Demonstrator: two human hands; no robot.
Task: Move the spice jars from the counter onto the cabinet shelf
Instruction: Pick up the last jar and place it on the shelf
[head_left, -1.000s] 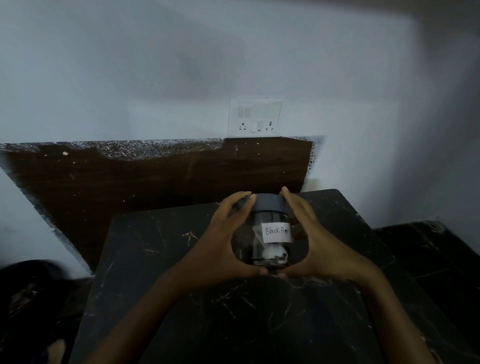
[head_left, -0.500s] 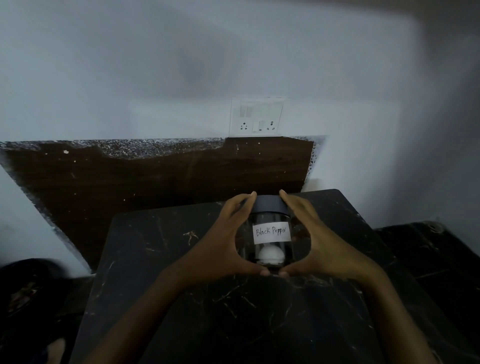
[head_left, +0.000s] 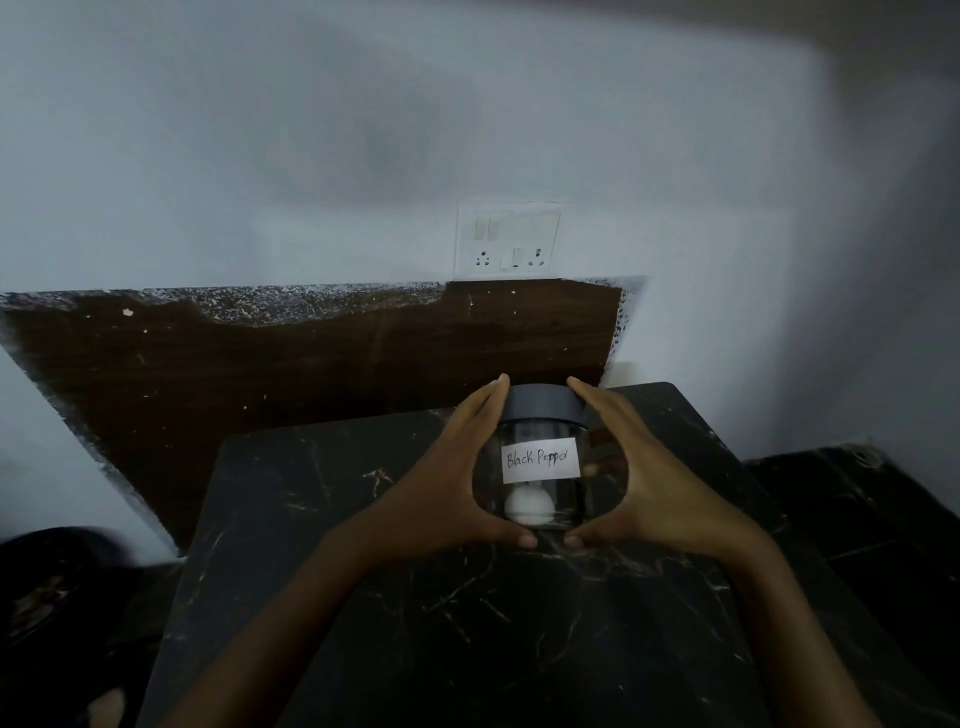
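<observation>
Since a second ago the clear glass jar (head_left: 543, 467) with its grey ribbed lid (head_left: 543, 404) has turned, so I now read the white paper label (head_left: 540, 460), "Black Pepper", in full. It seems to stand at 12 o'clock on the glossy black veined marble desk (head_left: 467, 623). The left hand (head_left: 441, 493) and right hand (head_left: 660, 488) cup it, fingers (head_left: 488, 408) curved round its smooth sides. I judge it ready to lift; no shelf shows.

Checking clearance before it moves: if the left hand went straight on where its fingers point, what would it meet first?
Probably the brown wall panel behind the counter; the left hand, gripping the Black Pepper jar, points toward it. Depth is unclear.
</observation>
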